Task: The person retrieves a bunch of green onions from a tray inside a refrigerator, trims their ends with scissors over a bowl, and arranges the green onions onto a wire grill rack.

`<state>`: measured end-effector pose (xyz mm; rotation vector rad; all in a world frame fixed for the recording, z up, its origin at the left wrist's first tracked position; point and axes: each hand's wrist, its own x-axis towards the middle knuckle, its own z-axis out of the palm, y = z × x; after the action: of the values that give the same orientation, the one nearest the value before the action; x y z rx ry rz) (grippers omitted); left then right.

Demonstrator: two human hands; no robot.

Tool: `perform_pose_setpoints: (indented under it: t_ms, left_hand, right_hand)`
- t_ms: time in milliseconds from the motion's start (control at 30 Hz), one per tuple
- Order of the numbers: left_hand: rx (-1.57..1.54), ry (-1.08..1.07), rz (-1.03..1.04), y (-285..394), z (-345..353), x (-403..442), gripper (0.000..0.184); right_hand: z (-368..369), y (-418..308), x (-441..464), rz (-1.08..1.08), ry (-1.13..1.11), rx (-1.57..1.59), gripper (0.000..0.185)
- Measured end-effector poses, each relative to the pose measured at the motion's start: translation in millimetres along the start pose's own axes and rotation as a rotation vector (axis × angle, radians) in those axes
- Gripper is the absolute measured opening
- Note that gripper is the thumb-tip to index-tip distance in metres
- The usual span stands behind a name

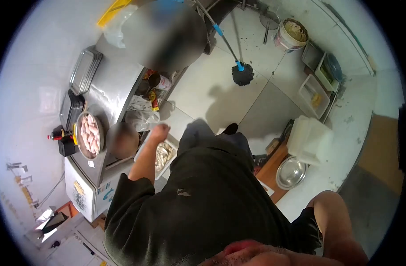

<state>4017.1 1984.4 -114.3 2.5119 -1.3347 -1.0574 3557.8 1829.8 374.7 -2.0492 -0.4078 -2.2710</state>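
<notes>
My left hand [159, 133] hangs at my left side with its fingers curled in, and nothing sticks out of it. Just below it in the picture is a white tub [171, 160] of pale, slender pieces, partly hidden by my forearm. A clear plastic bag [142, 120] lies on the shelf beside the hand. On the metal counter [116, 66] stands a steel bowl [101, 148] of raw pink meat pieces [90, 135]. My right arm [333, 217] is bent upward at the elbow; its hand is outside the picture.
A mop [243, 75] stands on the tiled floor ahead. Along the right wall are a bucket [291, 35], plastic tubs [311, 139] and a steel bowl [291, 172] on a wooden board. Metal trays [85, 71] stack on the counter. A large round shape [167, 35] is blurred.
</notes>
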Motion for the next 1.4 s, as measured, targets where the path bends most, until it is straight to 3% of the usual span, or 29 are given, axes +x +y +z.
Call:
perform_pose_setpoints:
  t_ms: [67,167,267,300,333,367,400,467,567,700,733,767,800,867,900,967,1067,1133,1167,1233,1267,1400]
  left_hand:
    - [0.059,-0.146,-0.122,8.4,17.8,-4.2,0.037]
    - [-0.103,-0.111,-0.244,57.0,14.8,16.9,0.037]
    - [-0.063,-0.093,-0.185,101.5,9.9,117.3,0.038]
    - [0.011,-0.093,-0.208,160.1,-17.1,154.0,0.038]
    - [-0.083,-0.051,-0.183,178.5,-13.8,206.7,0.037]
    - [-0.067,-0.008,0.047,251.9,-35.6,300.0,0.036]
    - [-0.102,-0.01,0.15,297.9,-57.3,341.5,0.036]
    - [-0.1,0.086,0.356,379.6,-96.4,414.8,0.035]
    - [-0.215,0.231,0.436,500.8,-165.4,499.0,0.032]
    - [-0.057,0.511,0.495,591.5,-213.3,612.5,0.031]
    - [0.011,0.614,0.504,605.2,-217.2,640.7,0.032]
    - [0.086,0.714,0.507,616.9,-220.3,666.1,0.033]
    - [0.139,0.748,0.464,631.3,-225.9,687.2,0.037]
    - [0.253,0.814,0.366,658.3,-234.1,728.2,0.044]
    - [0.312,0.748,0.302,664.0,-233.7,750.2,0.061]
    - [0.435,0.717,0.195,673.1,-226.8,785.1,0.072]
    - [0.522,0.64,0.084,681.5,-210.7,808.9,0.083]
    - [0.528,0.616,0.058,681.3,-205.6,818.2,0.089]
    - [0.52,0.608,0.067,677.7,-204.4,819.7,0.092]
    - [0.531,0.589,0.067,673.5,-202.6,822.3,0.097]
    - [0.55,0.58,0.064,671.2,-203.2,824.1,0.098]
    - [0.572,0.547,0.075,666.7,-205.4,823.8,0.101]
  right_hand:
    - [-14.1,65.0,-8.9,0.011,0.004,0.025,0.044]
    - [-31.5,159.1,-26.8,0.024,0.01,0.044,0.044]
    - [-44.4,249.2,-49.2,0.037,0.015,0.02,0.045]
    - [-49.0,277.9,-58.6,0.043,0.012,0.002,0.045]
    - [-56.6,308.9,-65.8,0.054,0.007,-0.031,0.045]
    - [-69.0,354.9,-75.3,0.108,-0.03,-0.09,0.045]
    - [-78.8,385.2,-82.2,0.133,-0.063,-0.097,0.043]
    - [-118.7,438.5,-104.8,0.28,-0.133,-0.189,0.039]
    - [-174.5,521.7,-166.8,0.597,-0.285,-0.416,0.034]
    - [-216.6,653.6,-302.6,1.242,-0.282,-0.546,0.013]
    - [-228.7,690.1,-341.9,1.418,-0.31,-0.617,0.014]
    - [-242.0,732.3,-392.3,1.49,-0.278,-0.462,0.014]
    - [-235.9,774.3,-423.5,1.664,-0.44,-0.622,0.013]
    - [-255.8,859.8,-534.1,1.653,-0.739,-0.52,0.018]
    - [-265.8,896.8,-596.4,1.62,-0.879,-0.458,0.02]
    - [-273.3,961.0,-703.1,1.829,-0.967,-0.401,0.023]
    - [-268.4,1048.5,-819.3,2.24,-0.975,-0.308,0.024]
    - [-273.2,1097.5,-929.4,2.375,-0.544,-0.079,0.022]
    - [-277.6,1130.6,-999.3,2.054,-0.949,-0.108,0.023]
    - [-243.7,1168.3,-1028.1,2.041,-0.945,0.027,0.026]
    - [-205.9,1193.6,-988.6,2.357,-0.543,0.168,0.03]
    - [-168.5,1250.3,-1042.0,2.319,-0.547,0.109,0.03]
